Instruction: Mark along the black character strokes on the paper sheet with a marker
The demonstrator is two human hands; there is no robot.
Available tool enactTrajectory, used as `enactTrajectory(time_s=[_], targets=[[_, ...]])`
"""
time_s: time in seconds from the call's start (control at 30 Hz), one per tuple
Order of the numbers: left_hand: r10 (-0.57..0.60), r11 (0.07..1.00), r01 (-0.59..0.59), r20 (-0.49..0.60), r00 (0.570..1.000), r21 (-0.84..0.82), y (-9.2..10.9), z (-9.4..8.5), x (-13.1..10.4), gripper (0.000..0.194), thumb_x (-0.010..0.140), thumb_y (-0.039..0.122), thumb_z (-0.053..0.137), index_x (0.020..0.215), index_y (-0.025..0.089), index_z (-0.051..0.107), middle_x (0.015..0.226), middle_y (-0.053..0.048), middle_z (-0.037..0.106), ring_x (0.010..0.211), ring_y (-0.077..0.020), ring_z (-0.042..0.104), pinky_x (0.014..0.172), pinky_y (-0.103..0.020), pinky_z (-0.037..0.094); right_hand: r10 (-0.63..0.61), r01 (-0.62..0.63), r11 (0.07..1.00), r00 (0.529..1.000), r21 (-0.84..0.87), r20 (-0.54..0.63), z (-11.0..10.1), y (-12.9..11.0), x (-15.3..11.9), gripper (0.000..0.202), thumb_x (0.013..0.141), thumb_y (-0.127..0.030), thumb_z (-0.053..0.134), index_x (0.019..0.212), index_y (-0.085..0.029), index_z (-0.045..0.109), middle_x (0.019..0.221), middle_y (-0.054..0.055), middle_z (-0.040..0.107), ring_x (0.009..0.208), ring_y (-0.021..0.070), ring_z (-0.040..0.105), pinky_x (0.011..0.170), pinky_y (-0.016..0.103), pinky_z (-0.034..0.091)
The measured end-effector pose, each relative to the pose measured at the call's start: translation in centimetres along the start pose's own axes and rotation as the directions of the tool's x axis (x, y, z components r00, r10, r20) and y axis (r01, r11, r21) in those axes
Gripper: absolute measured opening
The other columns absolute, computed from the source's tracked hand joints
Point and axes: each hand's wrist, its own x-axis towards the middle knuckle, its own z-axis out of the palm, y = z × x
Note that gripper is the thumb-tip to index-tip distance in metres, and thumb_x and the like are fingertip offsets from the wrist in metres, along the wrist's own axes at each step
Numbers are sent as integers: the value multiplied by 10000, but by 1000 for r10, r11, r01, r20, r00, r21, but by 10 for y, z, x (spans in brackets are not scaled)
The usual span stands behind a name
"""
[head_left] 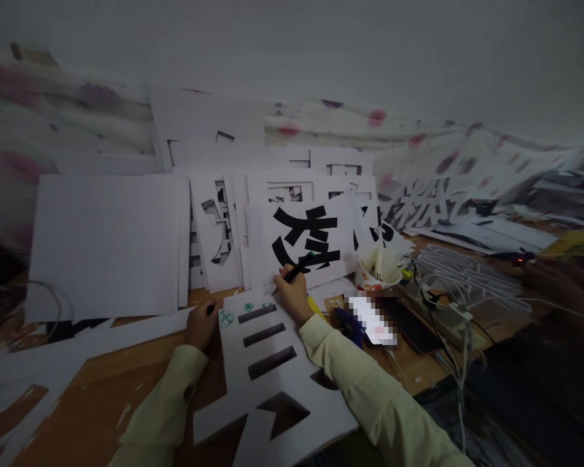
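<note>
Panels point(109, 246) lean behind the worktable point(100, 392); a bowl point(390, 276), a dark phone point(417, 324) and a power strip point(448, 319) crowd the right side. The right hand point(294, 297) grips a dark pen point(299, 266), slanting down by the cut-out board's point(263, 389) top edge; the left hand point(202, 325), at its upper-left corner, curls around a small dark piece point(211, 310).

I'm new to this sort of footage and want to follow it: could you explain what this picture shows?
There is no machine here: the two bare hands belong to the person wearing the camera on their head, looking forward and down. The right hand holds a dark marker with a green end over a white cut-out board bearing green flower doodles. The left hand, by its edge, holds a small dark item, too blurred to name. Behind stand white panels; a bowl sits on the wooden table.
</note>
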Motion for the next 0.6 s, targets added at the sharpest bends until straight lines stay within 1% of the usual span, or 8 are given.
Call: enactTrajectory(time_s=[0.07, 0.13, 0.23, 0.3, 0.37, 0.5, 0.6], targets=[[-5, 1000, 5, -1, 1000, -14, 0, 0, 1, 407, 717, 574, 449, 575, 213, 574, 618, -39, 629, 661, -212, 561, 614, -292, 414, 5, -5, 1000, 1000, -3, 1, 1, 0, 0, 244, 648, -240, 544, 539, -229, 326, 525, -81, 315, 551, 109, 340, 565, 257, 309], [-14, 999, 14, -6, 1000, -30, -1, 0, 1, 408, 712, 577, 455, 581, 210, 576, 636, -40, 639, 670, -213, 569, 629, -295, 429, 14, -14, 1000, 1000, -6, -8, 1, -2, 0, 285, 690, -303, 586, 555, -229, 346, 526, -80, 339, 548, 110, 353, 562, 258, 317], [-35, 998, 33, -30, 999, -61, -1, 0, 2, 412, 709, 573, 455, 646, 195, 603, 696, -42, 660, 710, -215, 590, 670, -298, 455, 24, -25, 1000, 999, -12, -36, 1, -5, 0, 336, 728, -427, 639, 597, -224, 405, 546, -68, 401, 568, 121, 400, 574, 265, 339], [-45, 996, 41, -48, 998, -77, -1, -1, 2, 414, 709, 563, 442, 705, 188, 618, 747, -42, 674, 757, -220, 602, 698, -299, 465, 25, -26, 1000, 998, -13, -52, 0, -7, 0, 348, 728, -470, 658, 628, -219, 439, 570, -58, 444, 592, 129, 432, 591, 269, 355], [-49, 996, 44, -54, 997, -81, 0, -1, 2, 403, 701, 555, 446, 706, 188, 613, 736, -40, 669, 751, -220, 600, 692, -300, 462, 24, -25, 1000, 998, -8, -57, 0, -7, 0, 349, 732, -484, 663, 650, -218, 452, 587, -50, 472, 609, 135, 454, 606, 271, 370], [-43, 997, 40, -37, 998, -71, 1, 0, 1, 364, 680, 544, 483, 644, 197, 588, 655, -31, 637, 672, -211, 575, 640, -297, 439, 17, -17, 1000, 999, 2, -36, 0, -5, 0, 328, 732, -470, 669, 671, -214, 472, 612, -39, 509, 629, 141, 480, 624, 276, 388], [-35, 997, 33, -39, 999, -67, 0, 1, 1, 346, 679, 536, 492, 636, 204, 581, 644, -29, 630, 666, -212, 567, 627, -296, 428, 13, -13, 1000, 1000, 8, -23, 0, -5, 0, 313, 730, -469, 666, 687, -210, 496, 627, -33, 523, 635, 143, 486, 626, 278, 393]])
